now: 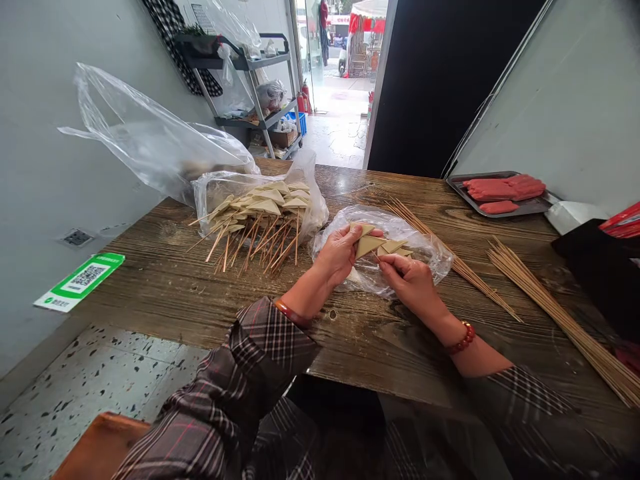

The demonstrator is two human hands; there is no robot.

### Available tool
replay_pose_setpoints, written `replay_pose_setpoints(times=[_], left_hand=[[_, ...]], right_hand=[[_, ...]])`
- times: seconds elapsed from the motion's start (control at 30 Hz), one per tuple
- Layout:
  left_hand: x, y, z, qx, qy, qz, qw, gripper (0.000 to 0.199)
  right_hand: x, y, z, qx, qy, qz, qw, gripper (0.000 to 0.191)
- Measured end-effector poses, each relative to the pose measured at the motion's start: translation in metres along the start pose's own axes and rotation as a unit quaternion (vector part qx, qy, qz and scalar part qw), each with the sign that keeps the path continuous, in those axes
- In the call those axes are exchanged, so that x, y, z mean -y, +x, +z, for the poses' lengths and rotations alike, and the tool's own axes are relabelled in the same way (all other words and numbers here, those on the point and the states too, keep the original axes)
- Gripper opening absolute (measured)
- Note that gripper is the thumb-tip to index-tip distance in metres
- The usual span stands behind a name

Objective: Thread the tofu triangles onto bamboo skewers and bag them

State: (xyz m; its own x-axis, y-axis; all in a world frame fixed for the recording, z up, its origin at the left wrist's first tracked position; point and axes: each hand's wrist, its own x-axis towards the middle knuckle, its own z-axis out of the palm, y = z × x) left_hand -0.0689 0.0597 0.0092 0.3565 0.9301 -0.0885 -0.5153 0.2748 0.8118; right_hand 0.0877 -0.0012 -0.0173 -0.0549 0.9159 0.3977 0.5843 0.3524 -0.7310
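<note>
My left hand point(343, 255) pinches folded tan tofu-skin triangles point(369, 246) between thumb and fingers. Close beside it, my right hand point(411, 277) is closed on a thin wooden skewer point(376, 256), whose tip meets the triangles; how deep it goes in I cannot tell. Both hands are above a clear plastic bag point(340, 223) spread on the table, with more loose triangles point(395, 247) lying on it. To the left, a pile of skewered triangles point(267, 199) rests in another clear bag point(313, 180), stick ends pointing toward me.
Loose skewers point(480, 291) lie right of my right hand, with a larger bundle point(560, 320) further right. A dark tray point(525, 207) of pink sticks stands at the back right. At the left edge lies a green QR card point(83, 281). A grey cart point(270, 120) stands beyond the table.
</note>
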Motion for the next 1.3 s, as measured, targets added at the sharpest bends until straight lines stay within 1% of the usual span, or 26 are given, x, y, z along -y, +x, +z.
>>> replay_pose_setpoints(times=[0.2, 0.3, 0.37, 0.4, 0.47, 0.5, 0.53, 0.57, 0.6, 0.63, 0.7, 0.73, 0.8, 0.83, 0.9, 0.93, 1.0, 1.1, 1.17, 1.2, 1.23, 1.27, 1.3], left_hand=[[0.005, -0.002, 0.006, 0.028, 0.011, -0.010, 0.999, 0.031], [0.003, -0.001, 0.004, 0.034, 0.016, -0.019, 0.999, 0.036], [0.000, 0.001, 0.001, 0.030, 0.032, -0.014, 0.999, 0.039], [-0.001, 0.002, -0.001, 0.023, 0.050, -0.002, 0.999, 0.040], [0.000, 0.005, -0.005, 0.006, 0.116, 0.029, 0.993, 0.040], [0.001, 0.007, -0.007, 0.002, 0.168, 0.048, 0.985, 0.037], [0.003, 0.008, -0.008, 0.000, 0.234, 0.068, 0.970, 0.032], [0.006, 0.010, -0.009, 0.002, 0.306, 0.091, 0.947, 0.026], [0.009, 0.011, -0.010, 0.006, 0.381, 0.117, 0.917, 0.020], [0.012, 0.012, -0.009, 0.011, 0.452, 0.146, 0.880, 0.015], [0.017, 0.015, -0.007, 0.026, 0.564, 0.196, 0.801, 0.015], [0.020, 0.017, -0.005, 0.034, 0.605, 0.214, 0.766, 0.018], [0.024, 0.021, 0.001, 0.045, 0.666, 0.233, 0.708, 0.022], [0.027, 0.024, 0.003, 0.047, 0.688, 0.238, 0.683, 0.024], [0.031, 0.029, 0.008, 0.051, 0.724, 0.242, 0.644, 0.029], [0.032, 0.031, 0.009, 0.052, 0.737, 0.240, 0.629, 0.032], [0.035, 0.034, 0.011, 0.047, 0.758, 0.230, 0.609, 0.035], [0.036, 0.036, 0.010, 0.030, 0.775, 0.220, 0.592, 0.030], [0.035, 0.035, 0.008, 0.025, 0.772, 0.224, 0.594, 0.025], [0.034, 0.034, 0.007, 0.025, 0.764, 0.226, 0.604, 0.022], [0.033, 0.034, 0.005, 0.021, 0.750, 0.228, 0.621, 0.018], [0.032, 0.033, 0.004, 0.012, 0.727, 0.227, 0.647, 0.016], [0.030, 0.032, 0.002, -0.002, 0.695, 0.222, 0.684, 0.013]], right_hand=[[-0.001, 0.003, 0.003, 0.002, 0.007, -0.003, 1.000, 0.026], [0.000, 0.006, -0.004, -0.011, 0.010, -0.003, 1.000, 0.024], [-0.001, 0.010, -0.014, -0.039, 0.021, 0.010, 0.999, 0.024], [-0.003, 0.013, -0.020, -0.063, 0.030, 0.023, 0.997, 0.024], [-0.008, 0.018, -0.034, -0.122, 0.059, 0.057, 0.989, 0.026], [-0.012, 0.021, -0.039, -0.153, 0.075, 0.071, 0.983, 0.027], [-0.016, 0.024, -0.044, -0.178, 0.091, 0.080, 0.976, 0.028], [-0.019, 0.026, -0.047, -0.197, 0.105, 0.083, 0.971, 0.029], [-0.022, 0.027, -0.049, -0.207, 0.118, 0.082, 0.968, 0.029], [-0.023, 0.028, -0.049, -0.209, 0.127, 0.079, 0.966, 0.029], [-0.023, 0.029, -0.047, -0.199, 0.134, 0.074, 0.968, 0.028], [-0.021, 0.029, -0.046, -0.190, 0.133, 0.071, 0.970, 0.028], [-0.017, 0.029, -0.043, -0.171, 0.124, 0.065, 0.975, 0.028], [-0.014, 0.028, -0.042, -0.164, 0.119, 0.062, 0.977, 0.029], [-0.011, 0.027, -0.041, -0.155, 0.113, 0.058, 0.980, 0.030], [-0.010, 0.027, -0.041, -0.154, 0.111, 0.057, 0.980, 0.031], [-0.010, 0.027, -0.042, -0.156, 0.107, 0.053, 0.980, 0.031], [-0.013, 0.028, -0.043, -0.159, 0.107, 0.044, 0.981, 0.031], [-0.015, 0.029, -0.045, -0.162, 0.110, 0.038, 0.980, 0.031], [-0.015, 0.029, -0.047, -0.166, 0.112, 0.036, 0.979, 0.031], [-0.015, 0.030, -0.049, -0.171, 0.114, 0.036, 0.978, 0.031], [-0.015, 0.031, -0.051, -0.178, 0.115, 0.037, 0.977, 0.030], [-0.015, 0.031, -0.053, -0.184, 0.117, 0.039, 0.975, 0.030]])
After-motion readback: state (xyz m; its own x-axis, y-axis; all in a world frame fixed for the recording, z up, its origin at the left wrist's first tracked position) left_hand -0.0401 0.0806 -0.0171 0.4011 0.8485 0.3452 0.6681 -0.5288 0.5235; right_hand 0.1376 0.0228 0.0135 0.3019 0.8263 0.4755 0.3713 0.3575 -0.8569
